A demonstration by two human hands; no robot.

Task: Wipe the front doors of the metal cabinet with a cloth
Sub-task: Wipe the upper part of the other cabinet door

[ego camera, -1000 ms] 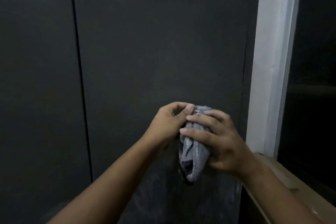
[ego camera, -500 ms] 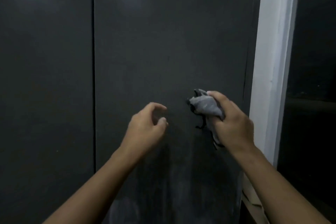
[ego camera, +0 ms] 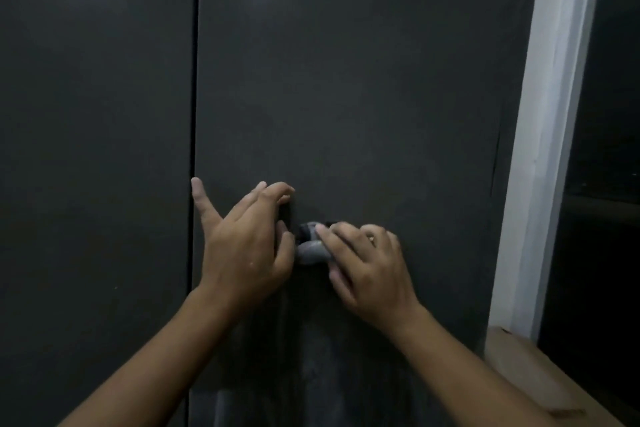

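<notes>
The dark grey metal cabinet fills the view, with its right door (ego camera: 363, 97) and left door (ego camera: 93, 149) split by a vertical seam. A small bunched grey cloth (ego camera: 311, 246) is pressed against the right door at mid height. My right hand (ego camera: 367, 274) covers the cloth and holds it, fingers bent over it. My left hand (ego camera: 246, 239) rests close to the cloth's left side with fingers spread, the little finger pointing up beside the seam. Whether it touches the cloth I cannot tell. Pale smears show on the door below the hands.
A white wall post (ego camera: 554, 114) stands right of the cabinet, with a dark opening (ego camera: 609, 184) beyond it. A cardboard box edge (ego camera: 526, 367) sits at the lower right, close to the cabinet's side.
The left hand let go of the cloth a second ago, then came back beside it with fingers spread. The right hand carried the cloth leftward and flattened over it on the door.
</notes>
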